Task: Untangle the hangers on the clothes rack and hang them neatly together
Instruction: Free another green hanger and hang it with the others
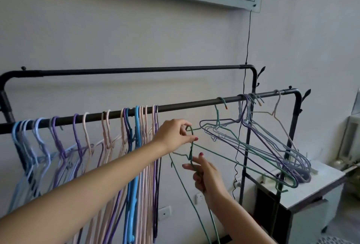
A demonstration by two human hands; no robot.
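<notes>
Green coated-wire hanger [191, 142], light and springy, snag-prone: hook pinched by left hand [173, 136] fingers, neck gripped by right hand [206, 177].

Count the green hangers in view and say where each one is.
2, though more may hide in the tangle. One green hanger is off the rail, held by the left hand and right hand. The second green hanger hooks on the front rail, caught among purple hangers.
</notes>
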